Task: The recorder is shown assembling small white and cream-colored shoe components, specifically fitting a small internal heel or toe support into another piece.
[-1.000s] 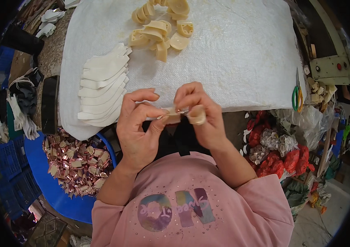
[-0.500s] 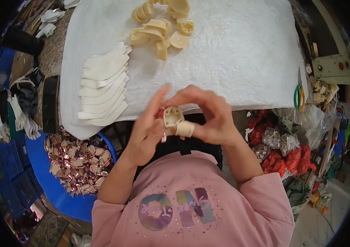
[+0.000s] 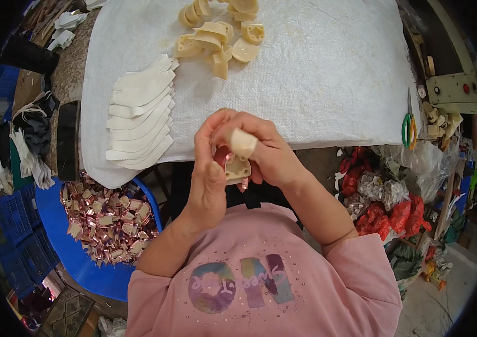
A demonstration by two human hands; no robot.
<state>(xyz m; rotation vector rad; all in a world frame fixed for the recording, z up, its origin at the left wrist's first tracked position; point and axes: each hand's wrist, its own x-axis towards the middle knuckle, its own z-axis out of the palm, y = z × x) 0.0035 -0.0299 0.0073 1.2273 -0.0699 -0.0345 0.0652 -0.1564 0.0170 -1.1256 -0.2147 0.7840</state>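
Raised since the earlier frame, the pale thumb cover [image 3: 243, 143] on the right hand [image 3: 269, 154] sits just above a beige block [image 3: 237, 171] at center frame, pinched by the left hand [image 3: 207, 182] beside a shiny pink strip [image 3: 223, 155], apparently for steadiness, the right grip's closure impossible to tell.

Site: a workshop, by appearance one for piecework in quantity. Evidence: counter covered in white woven plastic [image 3: 323, 84], bearing a cluster of beige moulded curved blocks [image 3: 209, 40] and an overlapping row of white flat cut pieces [image 3: 137, 122]. At left, blue plastic tub [image 3: 53, 216] heaped with small shiny pink-and-beige parts [image 3: 106, 222]; blue lattice plastic crates [image 3: 11, 216] beyond. At right, pale green metal machine housing [image 3: 449, 96], scissors with green and orange handles [image 3: 406, 130], crinkled red plastic bags [image 3: 399, 216] below.
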